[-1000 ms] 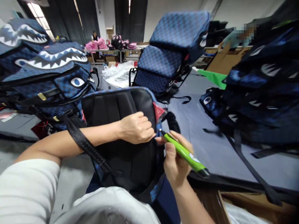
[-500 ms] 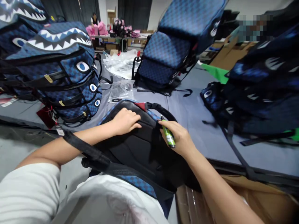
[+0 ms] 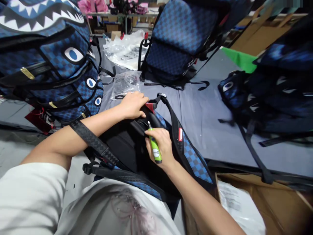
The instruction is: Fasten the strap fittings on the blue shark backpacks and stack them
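Note:
A backpack (image 3: 122, 142) leans against my body at the table edge, its black padded back facing up and blue checks showing on the side and straps. My left hand (image 3: 134, 105) is closed over its top edge, beside a red corner patch (image 3: 150, 107). My right hand (image 3: 162, 145) grips a green pen-shaped tool (image 3: 155, 148) with a thin metal tip and a black end. The tip points away from me, over the black panel just below my left fingers. One shoulder strap (image 3: 174, 122) with a red label runs along the right side; another strap (image 3: 97, 140) crosses my left forearm.
Stacked shark-mouth backpacks (image 3: 61, 65) stand on the left of the grey table (image 3: 195, 107). More checkered backpacks (image 3: 181, 36) are stacked behind, and dark ones (image 3: 276, 94) on the right. Clear plastic (image 3: 126, 83) lies in the middle. A cardboard box (image 3: 274, 199) is below right.
The backpack has tilted lower and turned, bringing its checkered right side into view. My left hand has shifted to the top edge near the red patch; my right hand has moved left with the green tool.

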The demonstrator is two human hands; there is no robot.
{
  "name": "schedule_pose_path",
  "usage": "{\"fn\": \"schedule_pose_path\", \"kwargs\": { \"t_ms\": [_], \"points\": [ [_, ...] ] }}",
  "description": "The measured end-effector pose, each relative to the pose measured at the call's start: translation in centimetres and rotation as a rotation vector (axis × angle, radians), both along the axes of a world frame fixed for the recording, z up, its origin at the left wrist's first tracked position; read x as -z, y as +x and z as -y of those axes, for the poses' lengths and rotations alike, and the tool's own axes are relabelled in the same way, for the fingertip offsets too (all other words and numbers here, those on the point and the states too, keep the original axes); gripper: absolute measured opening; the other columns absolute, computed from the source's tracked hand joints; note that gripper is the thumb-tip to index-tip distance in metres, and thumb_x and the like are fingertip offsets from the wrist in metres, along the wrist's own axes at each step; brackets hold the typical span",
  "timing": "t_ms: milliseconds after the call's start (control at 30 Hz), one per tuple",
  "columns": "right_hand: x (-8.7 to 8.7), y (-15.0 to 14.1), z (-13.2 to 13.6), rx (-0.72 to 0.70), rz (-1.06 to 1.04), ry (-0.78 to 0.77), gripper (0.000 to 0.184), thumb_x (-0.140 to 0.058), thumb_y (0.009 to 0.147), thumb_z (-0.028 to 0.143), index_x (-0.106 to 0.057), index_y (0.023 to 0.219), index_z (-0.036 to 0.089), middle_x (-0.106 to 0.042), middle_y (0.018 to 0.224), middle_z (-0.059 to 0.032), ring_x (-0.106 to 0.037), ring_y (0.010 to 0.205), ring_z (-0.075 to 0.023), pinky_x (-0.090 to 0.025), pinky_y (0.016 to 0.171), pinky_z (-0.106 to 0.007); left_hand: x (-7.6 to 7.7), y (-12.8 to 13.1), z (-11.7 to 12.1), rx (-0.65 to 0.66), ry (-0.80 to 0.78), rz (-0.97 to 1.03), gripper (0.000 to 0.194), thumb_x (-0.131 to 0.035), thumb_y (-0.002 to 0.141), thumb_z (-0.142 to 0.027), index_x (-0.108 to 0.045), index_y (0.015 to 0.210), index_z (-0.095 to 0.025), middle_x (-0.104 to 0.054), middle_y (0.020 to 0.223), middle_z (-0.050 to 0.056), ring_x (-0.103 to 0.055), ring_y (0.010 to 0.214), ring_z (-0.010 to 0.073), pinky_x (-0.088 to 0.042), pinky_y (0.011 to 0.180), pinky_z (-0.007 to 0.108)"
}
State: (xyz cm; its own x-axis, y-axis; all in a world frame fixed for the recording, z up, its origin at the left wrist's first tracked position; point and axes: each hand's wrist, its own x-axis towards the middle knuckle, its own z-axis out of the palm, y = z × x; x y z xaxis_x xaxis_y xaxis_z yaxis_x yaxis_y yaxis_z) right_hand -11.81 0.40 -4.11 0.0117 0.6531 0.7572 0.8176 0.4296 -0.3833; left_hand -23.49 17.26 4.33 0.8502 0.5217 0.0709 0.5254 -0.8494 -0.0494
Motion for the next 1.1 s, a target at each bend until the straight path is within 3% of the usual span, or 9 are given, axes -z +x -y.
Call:
{"fn": "schedule_pose_path", "kwargs": {
  "t_ms": [167,300,400,500,700,767,900,1000,1100],
  "points": [
    [1.2,0.1,1.1,-0.014,0.056,-0.002,0.032,-0.058,0.086,0.010,-0.056,0.115,0.023,-0.067,0.098,-0.0079,-0.065,0.095,-0.0234,-0.052,0.084,-0.042,1.0,0.8,-0.4,0.098,0.045,-0.004,0.063,-0.069,0.085,-0.046,-0.051,0.137,-0.015,-0.060,0.132,0.014,-0.051,0.124,0.0329,-0.040,0.100,0.044],
    [1.8,0.7,0.9,-0.064,0.007,0.052,0.040,-0.061,0.083,0.009,-0.054,0.119,0.023,-0.068,0.102,-0.0090,-0.065,0.096,-0.0241,-0.052,0.086,-0.044,0.9,-0.2,0.7,0.254,0.103,0.032,0.111,-0.079,0.075,-0.051,-0.015,0.156,-0.009,-0.040,0.153,0.020,-0.035,0.140,0.0330,-0.025,0.114,0.047],
    [2.1,0.5,0.6,-0.067,-0.038,0.091,0.039,-0.061,0.082,0.011,-0.054,0.118,0.023,-0.067,0.100,-0.0081,-0.064,0.092,-0.0241,-0.051,0.084,-0.044,1.2,-0.1,1.2,0.234,0.133,-0.015,0.135,-0.086,0.064,-0.052,0.001,0.157,-0.009,-0.028,0.159,0.023,-0.026,0.145,0.0370,-0.016,0.118,0.055],
    [2.3,0.3,0.3,-0.033,-0.075,0.080,0.033,-0.060,0.083,0.015,-0.057,0.115,0.023,-0.067,0.096,-0.0076,-0.063,0.090,-0.0247,-0.050,0.084,-0.044,1.9,0.8,1.0,0.180,0.149,-0.054,0.134,-0.084,0.065,-0.051,0.006,0.158,-0.014,-0.026,0.160,0.022,-0.030,0.142,0.0381,-0.017,0.116,0.057],
    [2.3,1.3,0.2,-0.026,-0.026,0.030,0.034,-0.059,0.088,0.016,-0.056,0.121,0.024,-0.070,0.099,-0.0079,-0.067,0.091,-0.0239,-0.053,0.084,-0.041,2.7,1.4,1.0,0.148,0.145,-0.056,0.112,-0.071,0.079,-0.044,0.001,0.158,-0.011,-0.045,0.147,0.020,-0.044,0.129,0.0339,-0.028,0.108,0.044],
    [1.8,2.3,-0.2,0.072,0.011,0.006,0.035,-0.058,0.092,0.018,-0.054,0.126,0.024,-0.071,0.103,-0.0093,-0.068,0.094,-0.0244,-0.054,0.086,-0.041,2.6,1.3,1.2,0.152,0.158,-0.057,0.105,-0.069,0.082,-0.041,-0.003,0.158,-0.010,-0.046,0.146,0.019,-0.043,0.128,0.0339,-0.028,0.107,0.044],
    [-0.3,4.6,-1.8,0.397,0.118,-0.212,0.038,-0.060,0.094,0.036,-0.055,0.127,0.020,-0.070,0.112,-0.0168,-0.064,0.105,-0.0335,-0.051,0.089,-0.048,2.5,1.2,1.2,0.156,0.152,-0.056,0.103,-0.067,0.083,-0.040,-0.003,0.158,-0.011,-0.045,0.147,0.019,-0.042,0.130,0.0344,-0.027,0.108,0.045],
    [-1.6,5.2,-3.7,0.404,0.224,-0.530,0.055,-0.069,0.085,0.051,-0.054,0.125,0.017,-0.069,0.107,-0.0178,-0.065,0.097,-0.0370,-0.053,0.078,-0.047,2.5,1.2,1.0,0.161,0.136,-0.048,0.103,-0.067,0.083,-0.041,-0.003,0.158,-0.012,-0.044,0.147,0.019,-0.042,0.130,0.0342,-0.028,0.107,0.044],
    [-1.8,4.4,-5.6,0.416,0.317,-0.660,0.070,-0.078,0.076,0.047,-0.048,0.130,0.013,-0.065,0.113,-0.0215,-0.064,0.099,-0.0387,-0.054,0.076,-0.045,3.0,1.6,0.6,0.163,0.120,-0.041,0.103,-0.068,0.083,-0.040,-0.004,0.158,-0.012,-0.044,0.146,0.019,-0.043,0.128,0.0344,-0.029,0.106,0.044]
  ]
}}
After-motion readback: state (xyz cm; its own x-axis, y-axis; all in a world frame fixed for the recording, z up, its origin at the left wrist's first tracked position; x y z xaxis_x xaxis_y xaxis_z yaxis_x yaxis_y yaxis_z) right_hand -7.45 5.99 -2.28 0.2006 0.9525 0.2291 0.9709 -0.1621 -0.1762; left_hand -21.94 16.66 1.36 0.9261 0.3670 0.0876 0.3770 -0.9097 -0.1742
